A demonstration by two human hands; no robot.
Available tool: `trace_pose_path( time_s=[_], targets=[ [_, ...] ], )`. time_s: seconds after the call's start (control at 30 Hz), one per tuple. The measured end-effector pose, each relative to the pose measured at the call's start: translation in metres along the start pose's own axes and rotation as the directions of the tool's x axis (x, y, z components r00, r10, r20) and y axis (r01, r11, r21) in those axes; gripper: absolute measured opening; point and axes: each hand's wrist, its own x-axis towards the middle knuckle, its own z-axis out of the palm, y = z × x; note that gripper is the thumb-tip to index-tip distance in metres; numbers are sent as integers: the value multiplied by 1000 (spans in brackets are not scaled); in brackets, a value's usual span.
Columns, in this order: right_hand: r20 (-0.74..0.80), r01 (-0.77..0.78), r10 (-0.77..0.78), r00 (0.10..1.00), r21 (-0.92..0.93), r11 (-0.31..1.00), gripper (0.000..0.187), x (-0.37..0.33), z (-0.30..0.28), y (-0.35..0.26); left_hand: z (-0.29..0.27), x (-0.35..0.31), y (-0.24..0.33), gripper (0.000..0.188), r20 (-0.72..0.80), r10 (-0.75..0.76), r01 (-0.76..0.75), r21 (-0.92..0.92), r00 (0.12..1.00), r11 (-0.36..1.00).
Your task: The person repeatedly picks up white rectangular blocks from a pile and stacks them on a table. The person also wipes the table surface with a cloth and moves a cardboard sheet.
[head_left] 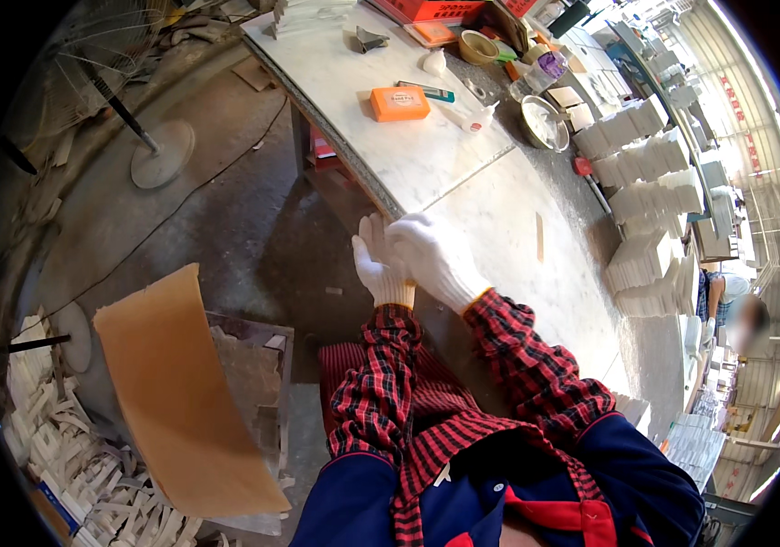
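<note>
Both my hands wear white knitted gloves and meet at the near corner of the marble-topped table. My left hand is open, its fingers stretched upward and the thumb out to the side. Across its inner side lies my right hand, back facing up, its fingers curled against the left glove. The curled fingertips are partly hidden, and I cannot make out anything in them. Farther up the tabletop are an orange box, a teal-and-dark flat box and a small white bottle.
A brown sheet leans at lower left beside heaped pale strips. A round fan base and a cable are on the floor. Bowls and stacked white tiles line the right side. A person is at far right.
</note>
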Motion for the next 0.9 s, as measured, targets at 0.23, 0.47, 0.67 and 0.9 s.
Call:
trace_pose_path(
  time_s=[0.23, 0.47, 0.67, 0.9],
  targets=[
    [39, 100, -100, 994, -13, 995, 13, 4, 18, -1, -23, 13, 1, 57, 179, -54, 48, 40, 982, 998],
    [158, -21, 36, 987, -97, 995, 16, 26, 4, 10, -18, 10, 2, 56, 104, -48, 36, 119, 993, 992],
    [211, 79, -82, 974, 21, 997, 14, 7, -7, -3, -35, 30, 2, 52, 91, -133, 131, 25, 987, 991],
    [206, 9, -7, 979, -10, 1000, 16, 4, 11, 23, -18, 11, -7, 52, 185, -206, 196, 74, 961, 978]
  ],
)
